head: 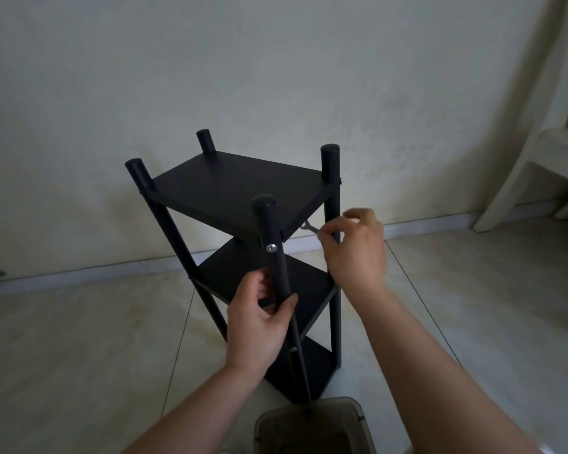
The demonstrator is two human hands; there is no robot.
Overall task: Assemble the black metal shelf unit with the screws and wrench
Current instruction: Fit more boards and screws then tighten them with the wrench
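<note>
A pale, blotchy wall (243,77) fills the far side, meeting a light baseboard (95,276). The floor (79,348) has large glossy beige tiles with dark seams. At far right stands pale furniture (518,178). The light is dim and soft.

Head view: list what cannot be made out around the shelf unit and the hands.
- Wrench: the right hand covers most of it, and its tip is too small to show whether it sits on a screw.
- Container: cut off by the bottom edge, contents dark.
- Shelf unit: the near post, gripped by the left hand, has its foot behind the container.
</note>
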